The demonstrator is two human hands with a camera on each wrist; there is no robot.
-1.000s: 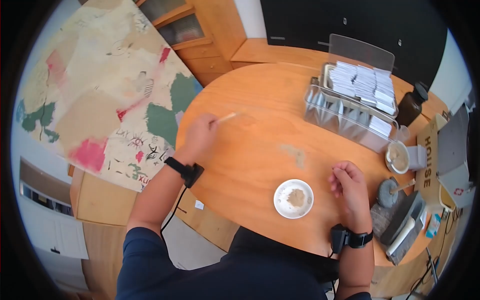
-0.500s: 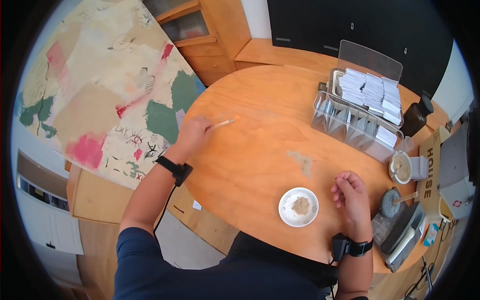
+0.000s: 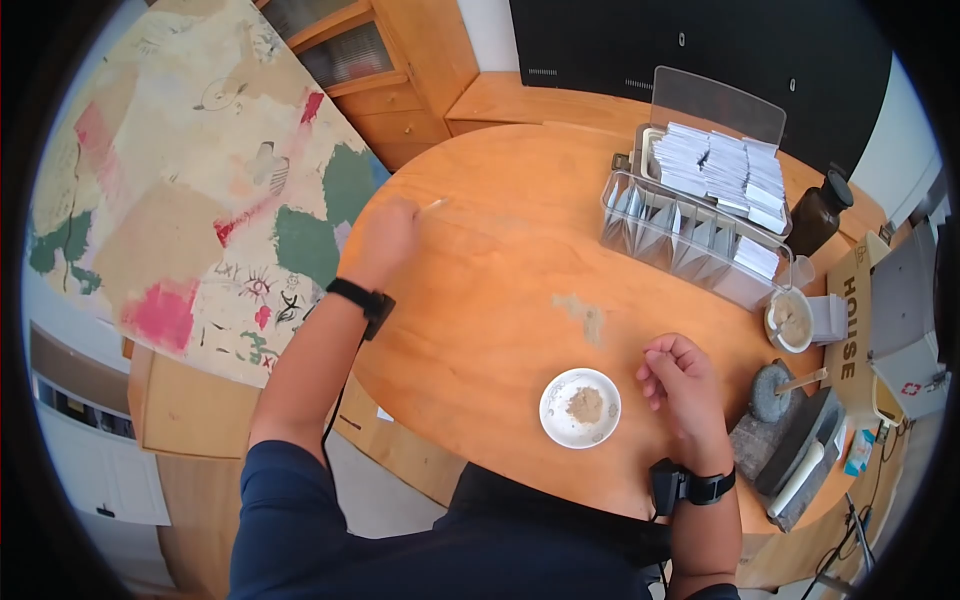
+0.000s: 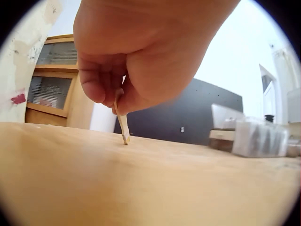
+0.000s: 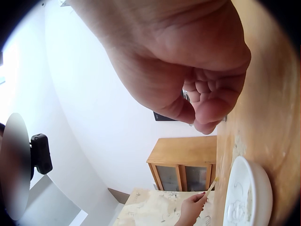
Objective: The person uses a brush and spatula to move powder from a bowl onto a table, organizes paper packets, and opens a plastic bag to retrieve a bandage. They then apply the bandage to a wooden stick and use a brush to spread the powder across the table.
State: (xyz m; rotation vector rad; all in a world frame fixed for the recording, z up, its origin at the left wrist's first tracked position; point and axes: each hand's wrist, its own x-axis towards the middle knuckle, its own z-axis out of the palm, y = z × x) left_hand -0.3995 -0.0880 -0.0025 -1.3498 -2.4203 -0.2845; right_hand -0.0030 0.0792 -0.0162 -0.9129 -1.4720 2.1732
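In the head view my left hand (image 3: 392, 240) is over the far left part of the table. It pinches a thin pale stick (image 3: 433, 206) between thumb and fingers. In the left wrist view the stick (image 4: 123, 126) slants down, its yellowish, brush-like tip right at the tabletop. My right hand (image 3: 686, 385) lies at the near right, fingers loosely curled, with nothing seen in it. Beside it sits a white dish (image 3: 551, 414) with a heap of beige powder (image 3: 586, 404) inside.
Clear plastic boxes (image 3: 690, 262) of white paper packets stand at the back right, near a dark bottle (image 3: 818, 216). A white bowl (image 3: 773, 330) of beige paste and a grey stone slab (image 3: 760, 440) with a handled round stone (image 3: 768, 392) line the right side. A pale smear (image 3: 585, 318) marks the tabletop.
My left hand has moved a little farther away across the table with the stick. The right hand stays beside the dish. The head view has shifted slightly.
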